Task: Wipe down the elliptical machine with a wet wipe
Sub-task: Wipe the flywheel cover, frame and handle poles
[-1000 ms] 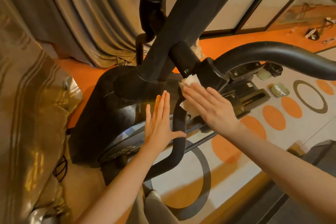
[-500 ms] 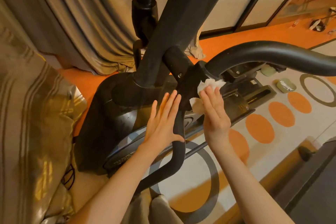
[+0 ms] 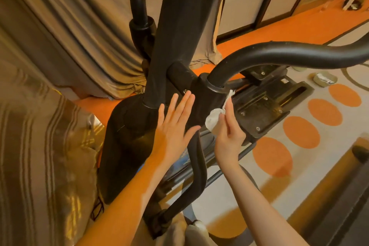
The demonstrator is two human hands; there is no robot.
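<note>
The right hand (image 3: 229,134) pinches the wet wipe (image 3: 214,119) against the elliptical machine (image 3: 179,32), while the left hand (image 3: 174,128) lies flat, fingers straight, on its joint.

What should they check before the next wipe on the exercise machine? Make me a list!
1. Wet wipe held in the right hand: ok, fingers pinch it.
2. Wipe touching the machine: ok, it lies against the black joint housing below the curved handlebar.
3. Left hand steadying the machine: ok, flat with straight fingers against the housing's other side.
4. Wipe spread out for good contact: not ok, it is bunched up.
5. Wipe still wet: cannot tell.
6. Housing already clean: cannot tell, the black surface is too dark to show.
</note>
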